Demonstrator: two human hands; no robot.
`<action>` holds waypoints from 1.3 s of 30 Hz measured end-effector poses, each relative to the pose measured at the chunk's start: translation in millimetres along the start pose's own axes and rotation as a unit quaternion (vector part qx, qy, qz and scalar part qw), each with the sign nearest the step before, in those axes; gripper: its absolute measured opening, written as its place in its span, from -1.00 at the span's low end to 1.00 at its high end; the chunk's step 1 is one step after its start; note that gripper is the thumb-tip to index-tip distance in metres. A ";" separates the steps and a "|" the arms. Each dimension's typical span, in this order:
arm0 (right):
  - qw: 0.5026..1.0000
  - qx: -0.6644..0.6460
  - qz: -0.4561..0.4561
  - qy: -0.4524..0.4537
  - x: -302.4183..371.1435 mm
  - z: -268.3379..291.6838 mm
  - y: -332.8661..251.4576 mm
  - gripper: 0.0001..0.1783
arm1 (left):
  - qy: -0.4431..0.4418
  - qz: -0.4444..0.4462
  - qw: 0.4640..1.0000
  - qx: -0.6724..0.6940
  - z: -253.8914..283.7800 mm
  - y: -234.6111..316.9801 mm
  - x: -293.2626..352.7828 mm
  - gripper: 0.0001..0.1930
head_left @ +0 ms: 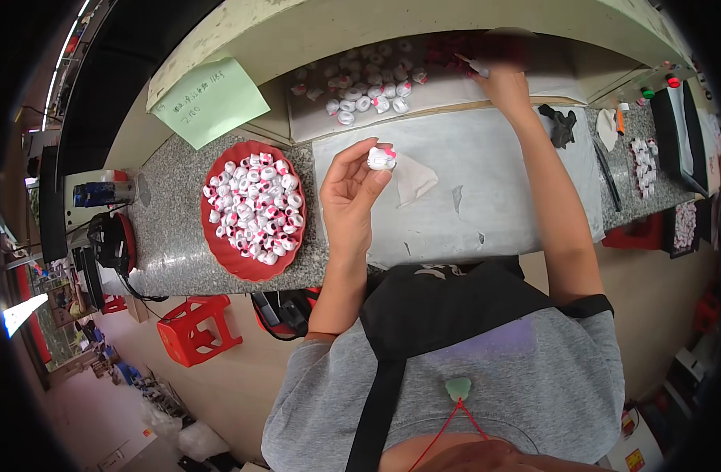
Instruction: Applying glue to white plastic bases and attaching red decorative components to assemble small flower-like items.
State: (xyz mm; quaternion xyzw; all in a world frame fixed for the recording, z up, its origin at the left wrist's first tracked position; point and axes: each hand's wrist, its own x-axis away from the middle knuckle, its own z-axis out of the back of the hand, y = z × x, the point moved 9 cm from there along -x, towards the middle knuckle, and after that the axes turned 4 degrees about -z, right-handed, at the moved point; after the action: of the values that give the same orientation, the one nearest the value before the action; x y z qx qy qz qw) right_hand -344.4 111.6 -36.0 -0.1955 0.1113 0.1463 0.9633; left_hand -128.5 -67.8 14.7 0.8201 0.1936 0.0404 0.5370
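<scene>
Between the thumb and fingers of my left hand is a small white figurine with pink-red patches, raised above the pale work sheet. My right hand reaches to the back of the bench, fingers closed around something mostly hidden, beside dark red items under the shelf. A thin stick shows near its fingertips; I cannot make out what it is. Left of my left hand, a scalloped red plate is heaped with similar white and pink figurines. Several mostly white figurines lie at the back.
A crumpled white tissue lies mid-sheet. To the right are a black crumpled piece, a dark strip and a black box. A green note hangs from the overhead shelf edge. A red stool stands below left.
</scene>
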 end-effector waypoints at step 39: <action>0.654 -0.713 -0.130 -0.218 143.8 67.9 -90.8 -0.91 | -0.103 -0.099 0.975 -0.170 -46.5 1.0 10.9 -0.69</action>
State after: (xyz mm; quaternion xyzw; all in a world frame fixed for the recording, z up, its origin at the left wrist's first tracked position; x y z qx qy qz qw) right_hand -170.1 93.7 17.1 -0.7971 -0.2672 0.0920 0.5337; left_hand -130.9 -23.9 33.6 0.6937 0.2073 -0.0655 0.6867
